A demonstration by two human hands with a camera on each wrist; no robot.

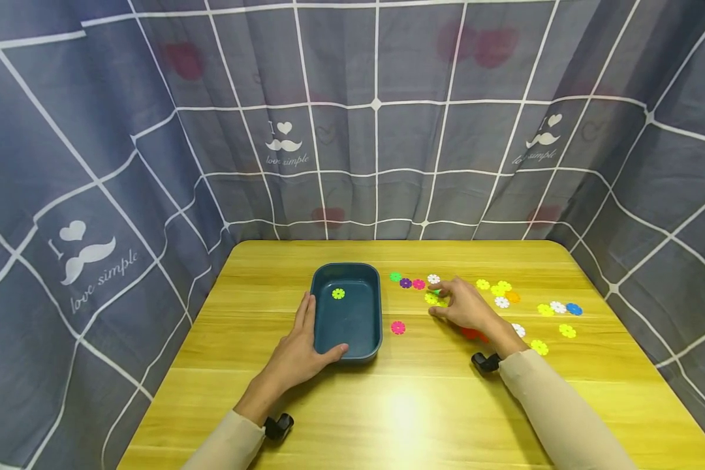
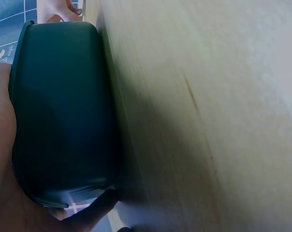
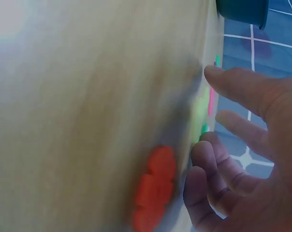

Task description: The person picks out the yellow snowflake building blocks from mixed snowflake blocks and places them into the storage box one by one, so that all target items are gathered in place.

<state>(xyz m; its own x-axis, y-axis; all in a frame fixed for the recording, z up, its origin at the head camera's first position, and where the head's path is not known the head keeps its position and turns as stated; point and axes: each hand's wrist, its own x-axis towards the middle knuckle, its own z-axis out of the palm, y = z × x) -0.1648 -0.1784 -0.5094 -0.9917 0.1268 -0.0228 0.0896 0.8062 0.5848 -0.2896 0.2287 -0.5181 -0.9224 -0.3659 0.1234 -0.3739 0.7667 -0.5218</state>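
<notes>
A dark teal plastic basin stands on the table, with one yellow-green flower-shaped disc inside. My left hand rests against its near left corner, fingers straight along the left side and thumb across the near rim. In the left wrist view the basin's outer wall fills much of the frame. Over a cluster of discs my right hand hovers with thumb and fingers apart, holding nothing visible. Yellow discs lie by its fingertips, and a red disc lies under the hand.
Between basin and right hand lie green, purple and pink discs. Several yellow, white, orange and blue discs are scattered farther right. A grey-blue curtain with white lines encloses the wooden table behind and at the sides.
</notes>
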